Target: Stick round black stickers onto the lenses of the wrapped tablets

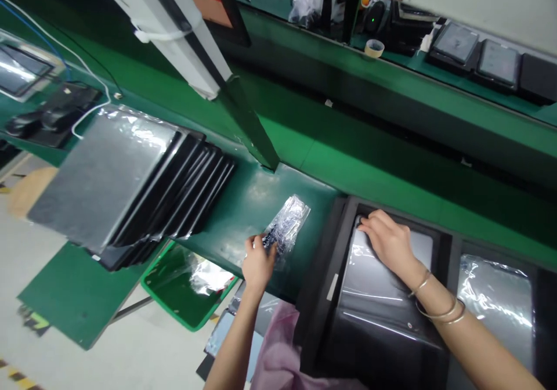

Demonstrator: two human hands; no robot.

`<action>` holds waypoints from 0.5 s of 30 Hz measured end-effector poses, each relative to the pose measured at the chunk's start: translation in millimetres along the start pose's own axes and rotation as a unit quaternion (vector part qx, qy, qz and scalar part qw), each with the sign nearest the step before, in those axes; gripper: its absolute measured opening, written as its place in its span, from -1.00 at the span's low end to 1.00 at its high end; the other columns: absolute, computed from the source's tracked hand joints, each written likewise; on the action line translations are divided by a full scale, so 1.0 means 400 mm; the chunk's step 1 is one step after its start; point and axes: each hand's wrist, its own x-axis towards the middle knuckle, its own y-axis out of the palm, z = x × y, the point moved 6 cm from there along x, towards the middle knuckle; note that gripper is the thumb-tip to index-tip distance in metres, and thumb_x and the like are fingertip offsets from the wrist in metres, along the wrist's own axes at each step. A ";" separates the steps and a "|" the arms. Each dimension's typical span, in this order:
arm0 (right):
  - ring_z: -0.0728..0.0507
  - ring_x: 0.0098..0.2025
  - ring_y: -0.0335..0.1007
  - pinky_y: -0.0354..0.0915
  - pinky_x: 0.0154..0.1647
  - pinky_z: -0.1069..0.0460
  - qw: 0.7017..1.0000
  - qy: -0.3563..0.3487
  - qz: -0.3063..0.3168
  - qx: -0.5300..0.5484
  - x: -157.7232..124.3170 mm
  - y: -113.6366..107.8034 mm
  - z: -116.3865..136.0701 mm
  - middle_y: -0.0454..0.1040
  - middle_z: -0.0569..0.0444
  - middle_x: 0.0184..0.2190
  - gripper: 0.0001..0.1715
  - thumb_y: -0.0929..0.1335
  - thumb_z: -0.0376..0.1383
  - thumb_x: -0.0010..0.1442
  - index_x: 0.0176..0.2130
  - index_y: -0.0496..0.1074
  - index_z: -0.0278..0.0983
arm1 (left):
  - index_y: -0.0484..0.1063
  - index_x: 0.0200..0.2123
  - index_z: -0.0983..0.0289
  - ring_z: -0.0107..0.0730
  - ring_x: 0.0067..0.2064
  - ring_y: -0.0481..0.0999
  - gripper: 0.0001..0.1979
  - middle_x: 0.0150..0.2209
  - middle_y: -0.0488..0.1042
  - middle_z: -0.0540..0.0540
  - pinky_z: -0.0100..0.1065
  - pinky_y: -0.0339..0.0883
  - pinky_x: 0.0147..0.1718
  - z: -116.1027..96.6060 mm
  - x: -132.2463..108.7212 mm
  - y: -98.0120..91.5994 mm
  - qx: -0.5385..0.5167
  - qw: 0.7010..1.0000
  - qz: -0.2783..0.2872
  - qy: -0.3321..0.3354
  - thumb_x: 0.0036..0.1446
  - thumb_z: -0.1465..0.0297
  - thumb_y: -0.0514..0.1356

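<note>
Right hand has fingers curled at the far-left corner of the glossy grey flat panel in the left bay of the black foam-like tray, can't tell if gripping; I'd keep pressure on the rim, off the shiny face. Left hand, fingers bent, is at crinkled clear plastic packets on the green bench, pinch unclear. Stack of dark flat slabs crowds the left, green plastic bin at the near edge.
</note>
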 end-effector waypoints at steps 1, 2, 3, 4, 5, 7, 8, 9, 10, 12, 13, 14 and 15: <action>-0.02 -0.38 0.36 0.20 -0.43 0.10 1.000 0.000 0.004 0.000 0.000 0.002 0.000 0.42 0.04 -0.38 -0.73 0.23 -0.24 0.29 -0.36 0.42 -0.28 | 0.29 0.02 0.30 -0.01 -0.12 0.50 -0.62 0.06 0.29 0.30 -0.14 0.36 -0.23 -0.003 0.003 0.002 0.005 1.000 0.000 0.001 0.19 0.23 0.05; -0.02 -0.39 0.36 0.21 -0.42 0.10 1.000 0.003 0.003 0.015 0.000 0.002 -0.001 0.42 0.05 -0.39 -0.72 0.22 -0.24 0.30 -0.37 0.41 -0.28 | 0.30 0.00 0.30 -0.02 -0.11 0.49 -0.63 0.04 0.31 0.28 -0.16 0.36 -0.22 -0.008 0.007 0.004 0.008 1.000 0.001 0.002 0.20 0.23 0.04; -0.03 -0.38 0.36 0.22 -0.40 0.10 0.999 0.005 -0.002 0.042 0.000 0.000 -0.003 0.41 0.05 -0.40 -0.71 0.22 -0.23 0.30 -0.39 0.40 -0.27 | 0.30 -0.01 0.30 -0.03 -0.09 0.49 -0.65 0.02 0.33 0.27 -0.17 0.35 -0.21 -0.013 0.013 0.004 0.009 1.000 0.002 0.005 0.21 0.24 0.04; -0.03 -0.38 0.36 0.24 -0.37 0.09 0.997 0.007 -0.009 0.070 0.001 -0.004 -0.006 0.40 0.06 -0.42 -0.70 0.22 -0.23 0.30 -0.42 0.38 -0.27 | 0.30 -0.01 0.30 -0.05 -0.07 0.48 -0.66 0.01 0.35 0.26 -0.19 0.35 -0.19 -0.020 0.022 0.003 0.009 1.000 0.003 0.008 0.22 0.25 0.02; -0.04 -0.38 0.36 0.25 -0.35 0.08 0.996 0.008 -0.017 0.092 0.001 -0.008 -0.008 0.39 0.06 -0.44 -0.69 0.21 -0.22 0.30 -0.43 0.37 -0.26 | 0.30 -0.02 0.29 -0.07 -0.05 0.47 -0.68 0.00 0.36 0.25 -0.20 0.34 -0.17 -0.028 0.032 0.001 0.009 1.000 0.002 0.011 0.23 0.27 0.01; -0.04 -0.38 0.35 0.25 -0.33 0.08 0.995 0.004 -0.024 0.092 0.001 -0.010 -0.010 0.38 0.07 -0.45 -0.68 0.21 -0.22 0.30 -0.44 0.35 -0.26 | 0.31 -0.03 0.28 -0.12 -0.02 0.46 -0.71 -0.01 0.38 0.23 -0.24 0.33 -0.13 -0.050 0.058 -0.006 0.006 1.000 0.000 0.020 0.25 0.32 -0.03; -0.04 -0.38 0.35 0.24 -0.34 0.08 0.997 0.002 -0.019 0.071 0.000 -0.007 -0.010 0.38 0.06 -0.44 -0.68 0.20 -0.21 0.30 -0.43 0.36 -0.26 | 0.31 -0.02 0.27 -0.14 0.00 0.45 -0.71 0.00 0.39 0.22 -0.25 0.31 -0.11 -0.063 0.074 -0.010 0.005 1.000 -0.002 0.025 0.26 0.34 -0.05; -0.04 -0.38 0.34 0.23 -0.36 0.09 0.999 0.000 -0.010 0.043 0.000 -0.003 -0.009 0.39 0.06 -0.42 -0.68 0.20 -0.21 0.31 -0.41 0.37 -0.27 | 0.30 0.00 0.26 -0.15 0.01 0.44 -0.71 0.02 0.38 0.21 -0.26 0.30 -0.10 -0.078 0.091 -0.014 0.005 1.000 -0.004 0.030 0.27 0.36 -0.06; -0.03 -0.38 0.34 0.22 -0.38 0.10 1.000 -0.002 -0.001 0.017 -0.001 0.002 -0.008 0.39 0.05 -0.41 -0.67 0.19 -0.20 0.31 -0.40 0.38 -0.27 | 0.28 0.02 0.25 -0.14 0.02 0.43 -0.70 0.04 0.37 0.22 -0.25 0.30 -0.09 -0.093 0.107 -0.016 0.005 0.999 -0.005 0.032 0.26 0.37 -0.06; -0.03 -0.39 0.34 0.21 -0.39 0.10 1.000 -0.006 0.008 0.002 -0.001 0.007 -0.006 0.39 0.05 -0.42 -0.66 0.19 -0.19 0.31 -0.40 0.38 -0.28 | 0.26 0.05 0.26 -0.13 0.01 0.44 -0.69 0.05 0.37 0.25 -0.23 0.30 -0.09 -0.124 0.138 -0.012 0.009 0.999 0.001 0.034 0.26 0.38 -0.03; -0.04 -0.39 0.34 0.22 -0.38 0.10 1.000 -0.008 0.003 0.018 0.000 0.006 -0.007 0.39 0.05 -0.43 -0.65 0.19 -0.19 0.31 -0.42 0.37 -0.27 | 0.28 0.04 0.28 -0.12 -0.01 0.45 -0.69 0.04 0.38 0.25 -0.20 0.31 -0.10 -0.139 0.151 -0.007 0.013 0.999 0.007 0.033 0.25 0.38 -0.01; -0.04 -0.39 0.35 0.24 -0.36 0.09 0.999 -0.010 -0.005 0.042 0.000 0.002 -0.007 0.38 0.06 -0.44 -0.64 0.19 -0.19 0.31 -0.43 0.36 -0.27 | 0.30 0.02 0.29 -0.13 -0.04 0.46 -0.70 0.02 0.39 0.25 -0.18 0.33 -0.11 -0.151 0.160 -0.001 0.016 0.999 0.014 0.031 0.25 0.37 0.01; -0.05 -0.38 0.35 0.25 -0.34 0.08 0.998 -0.012 -0.015 0.065 0.000 -0.002 -0.008 0.39 0.06 -0.45 -0.64 0.18 -0.20 0.31 -0.45 0.35 -0.26 | 0.31 0.00 0.30 -0.16 -0.07 0.47 -0.71 0.01 0.39 0.24 -0.16 0.35 -0.13 -0.161 0.167 0.006 0.020 0.999 0.020 0.026 0.25 0.35 0.03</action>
